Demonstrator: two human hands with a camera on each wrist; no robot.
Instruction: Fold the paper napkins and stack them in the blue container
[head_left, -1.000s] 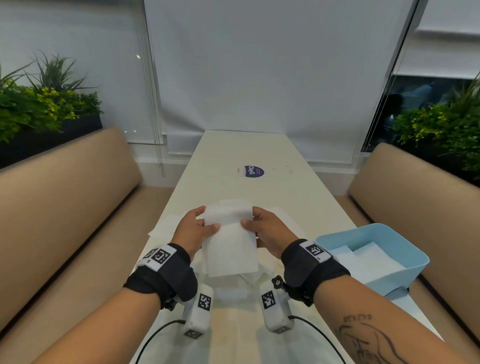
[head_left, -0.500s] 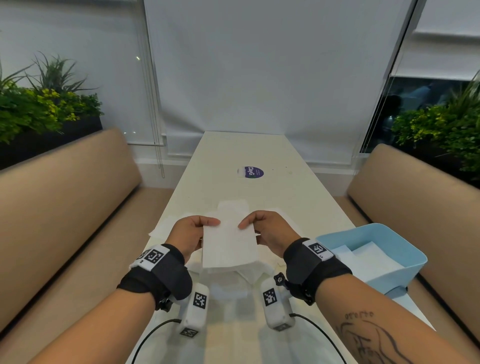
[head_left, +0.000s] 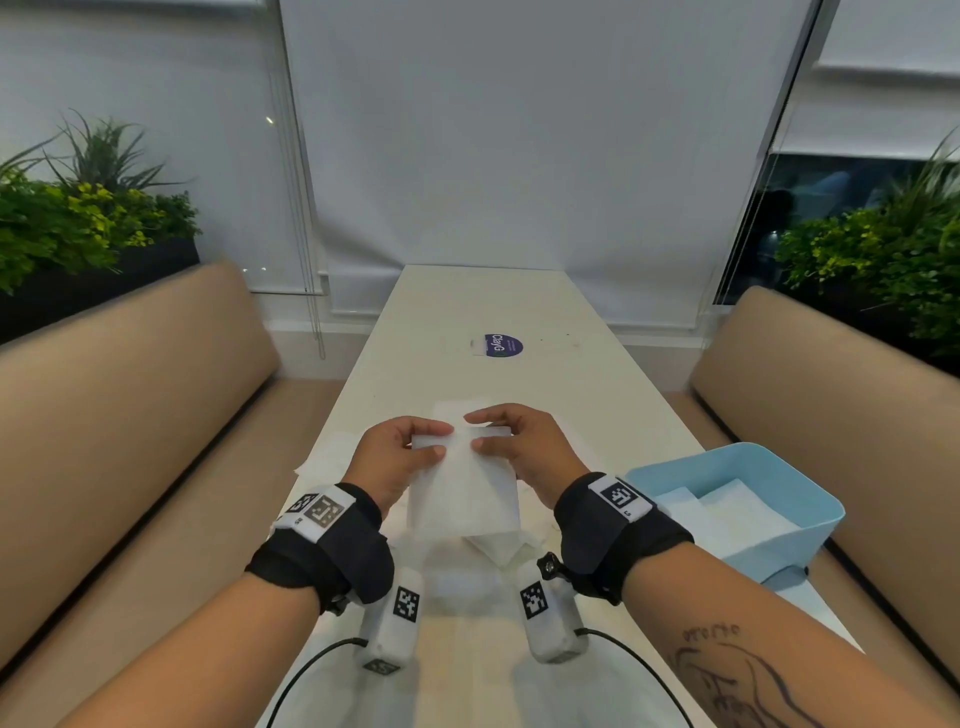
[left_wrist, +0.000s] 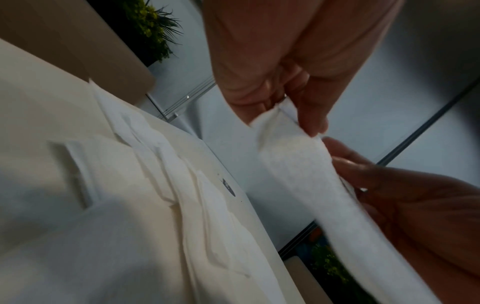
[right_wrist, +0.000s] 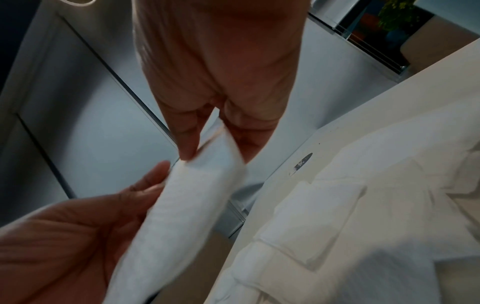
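Both the left hand (head_left: 397, 454) and right hand (head_left: 524, 447) pinch one napkin (head_left: 462, 499) beside the blue container (head_left: 810, 499), which holds folded napkins (head_left: 727, 512).

A round purple sticker (head_left: 504, 345) on the table (head_left: 478, 296) reads "ClayG"; its smaller print is illegible.

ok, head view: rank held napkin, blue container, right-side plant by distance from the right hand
1. held napkin: centre, pinched by the right hand.
2. blue container: on the table, to the hand's right.
3. plant: far right, behind the bench.
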